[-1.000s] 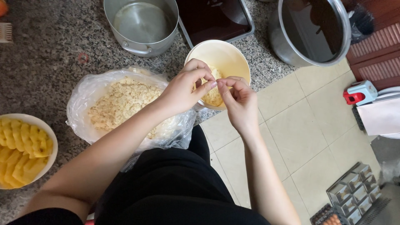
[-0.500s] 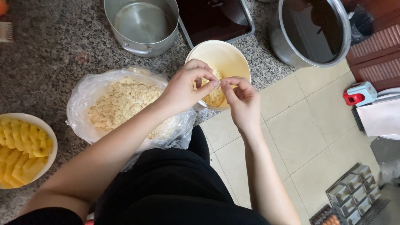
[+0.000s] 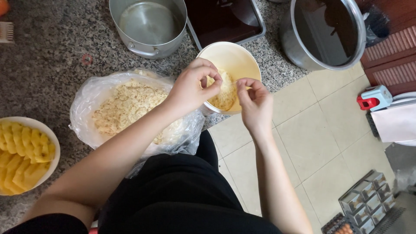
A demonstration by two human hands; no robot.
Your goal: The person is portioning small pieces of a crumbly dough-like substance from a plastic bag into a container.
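Note:
My left hand and my right hand are held over a cream bowl at the counter's edge. Each hand has its fingertips pinched together. A thin pale strand runs between the two hands, just above the shredded pale yellow food in the bowl. My left forearm crosses over a clear plastic bag that holds crumbly pale food.
On the granite counter stand a steel pot, a large steel pan and a dark tray. A white bowl of yellow slices sits at the left. Metal moulds lie on the tiled floor.
My hands were touching over the bowl; now they have drawn slightly apart, the right hand moving right with the strand stretched between them.

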